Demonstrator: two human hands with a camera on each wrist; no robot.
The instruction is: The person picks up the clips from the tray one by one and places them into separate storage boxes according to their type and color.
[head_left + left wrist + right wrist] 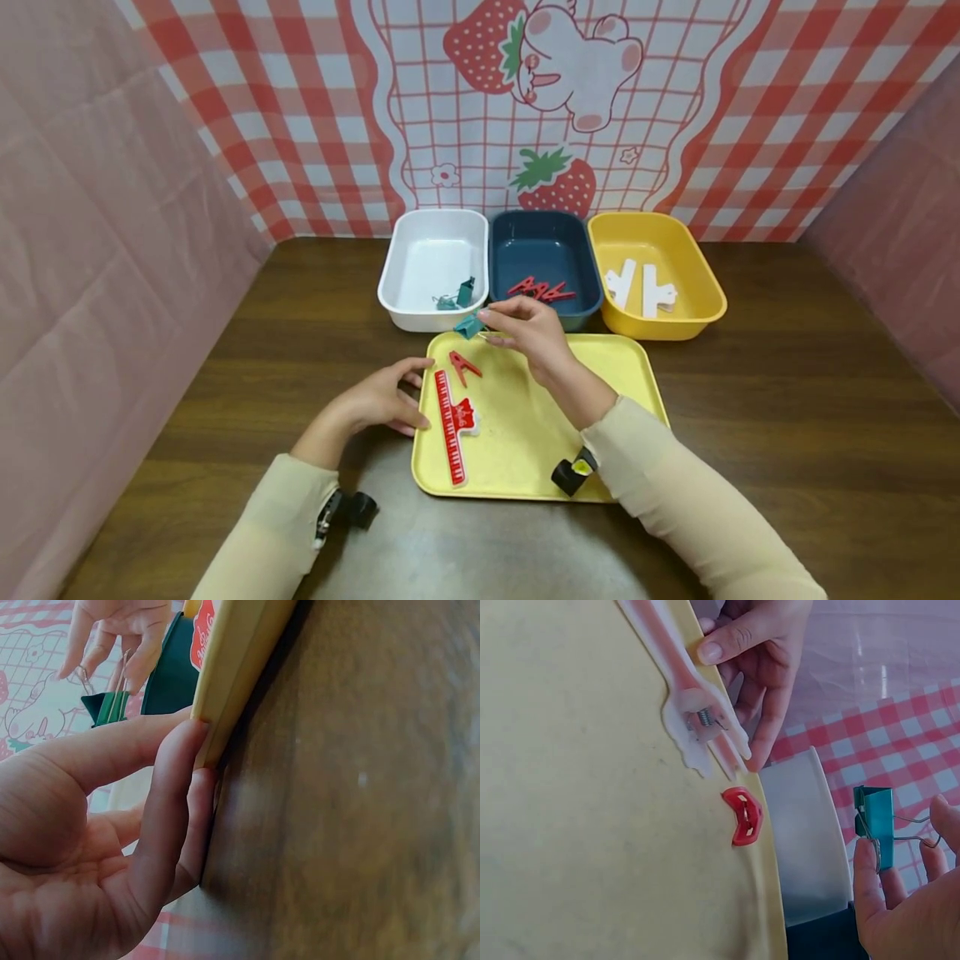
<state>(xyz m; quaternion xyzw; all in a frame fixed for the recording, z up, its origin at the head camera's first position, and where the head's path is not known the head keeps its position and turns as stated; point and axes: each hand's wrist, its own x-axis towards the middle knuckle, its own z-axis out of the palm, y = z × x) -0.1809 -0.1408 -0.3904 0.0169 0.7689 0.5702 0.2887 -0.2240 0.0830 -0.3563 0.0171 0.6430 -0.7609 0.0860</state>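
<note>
My right hand point(531, 333) pinches a teal binder clip point(469, 326) by its wire handles, over the far edge of the yellow tray point(525, 433). The right wrist view shows the clip's body point(883, 825) pointing away from the fingers. Thumb and fingers of my left hand point(382, 398) hold the tray's left rim point(225, 682); some fingertips are hidden by it. On the tray, near that hand, lie a red clothespin point(465, 367) and a long red-and-white clip point(452, 429) with a piano-key pattern.
Behind the tray stand a white bin point(435, 242) with teal binder clips point(459, 294), a dark blue bin point(536, 242) with red clothespins point(540, 289), and a yellow bin point(690, 275) with white clips point(649, 292). A checked cloth point(322, 125) hangs behind them.
</note>
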